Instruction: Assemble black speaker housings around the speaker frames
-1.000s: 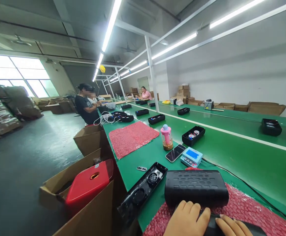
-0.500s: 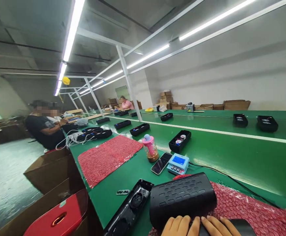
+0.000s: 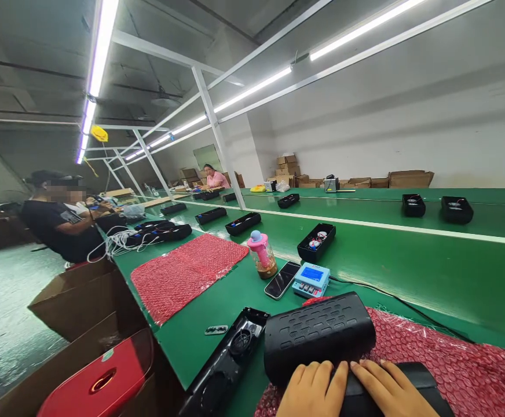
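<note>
At the bottom of the head view, my left hand point(image 3: 313, 389) and my right hand point(image 3: 389, 389) lie side by side on a black speaker housing point(image 3: 424, 379). Both have their fingers bent over its top; their undersides are hidden, and the housing is partly cut off by the frame. Directly beyond them rests another black speaker housing point(image 3: 317, 336) with a brick-like pattern of slots. Under both spreads red bubble wrap point(image 3: 465, 365). To the left lies a long black speaker panel point(image 3: 235, 359) with round driver openings, and near it a small grey strip point(image 3: 216, 330).
Beyond the housings are a blue tester point(image 3: 312, 280) with a cable, a phone point(image 3: 282, 280) and a pink-topped bottle point(image 3: 262, 255). Open black shells point(image 3: 317, 242) sit along the green bench point(image 3: 387, 255). Cardboard boxes point(image 3: 72, 295) and a red stool point(image 3: 100, 376) stand left. Co-workers sit farther away.
The camera view has shifted slightly, so the bench items sit a little farther left and higher. My hands stay on the same housing, showing more of their backs.
</note>
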The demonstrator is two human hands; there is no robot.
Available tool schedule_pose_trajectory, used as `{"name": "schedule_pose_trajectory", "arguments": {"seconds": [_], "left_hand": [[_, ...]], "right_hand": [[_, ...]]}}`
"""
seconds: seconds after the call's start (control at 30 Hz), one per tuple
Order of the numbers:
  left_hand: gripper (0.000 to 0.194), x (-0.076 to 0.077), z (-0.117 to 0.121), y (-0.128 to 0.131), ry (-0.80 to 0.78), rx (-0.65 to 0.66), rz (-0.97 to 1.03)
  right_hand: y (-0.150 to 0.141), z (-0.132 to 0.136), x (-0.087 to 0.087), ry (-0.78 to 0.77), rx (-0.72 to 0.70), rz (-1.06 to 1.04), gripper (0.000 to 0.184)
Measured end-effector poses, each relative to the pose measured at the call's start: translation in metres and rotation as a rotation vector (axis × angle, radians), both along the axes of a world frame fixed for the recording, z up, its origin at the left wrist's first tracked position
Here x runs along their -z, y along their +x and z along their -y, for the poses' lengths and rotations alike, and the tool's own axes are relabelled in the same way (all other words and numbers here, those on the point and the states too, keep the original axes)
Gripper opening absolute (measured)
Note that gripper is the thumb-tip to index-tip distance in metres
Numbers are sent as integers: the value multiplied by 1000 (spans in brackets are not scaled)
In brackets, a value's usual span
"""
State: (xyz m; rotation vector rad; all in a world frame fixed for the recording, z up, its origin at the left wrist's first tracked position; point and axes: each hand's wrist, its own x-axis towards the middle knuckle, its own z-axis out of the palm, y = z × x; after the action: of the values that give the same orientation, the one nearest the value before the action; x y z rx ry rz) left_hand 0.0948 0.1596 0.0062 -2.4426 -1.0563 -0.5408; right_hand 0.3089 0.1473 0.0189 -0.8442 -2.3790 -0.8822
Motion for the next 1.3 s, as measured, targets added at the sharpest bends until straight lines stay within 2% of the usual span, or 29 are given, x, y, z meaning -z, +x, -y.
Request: {"name": "schedule_pose_trajectory", "arguments": {"seconds": [0.13,0.33,0.5,0.67,0.83,0.97,1.03,1.3], "left_hand": [[37,1,1,-1,-5,-2,29],[41,4,-1,-4,-8,20,13],[41,-4,2,-2,10,30,18],[40,-13,7,1,-44,9,15],[39,-16,9,2,-63,7,34],[37,-17,10,2,-91,-15,28],[36,-18,11,3,-121,-30,10],[41,-21,13,3,-269,-52,-75]], "right_hand": [[-1,1,3,-21,5,-30,30],[-3,2,-6,82,26,5,29],[-7,4,-18,88,10,-88,33],[-10,6,-27,70,-4,-133,34],[-6,7,-18,9,-13,-91,25],[-4,6,-6,-111,-3,-97,40],[-4,6,-6,-151,-19,-120,40],[-8,7,-26,5,-91,-139,26]]}}
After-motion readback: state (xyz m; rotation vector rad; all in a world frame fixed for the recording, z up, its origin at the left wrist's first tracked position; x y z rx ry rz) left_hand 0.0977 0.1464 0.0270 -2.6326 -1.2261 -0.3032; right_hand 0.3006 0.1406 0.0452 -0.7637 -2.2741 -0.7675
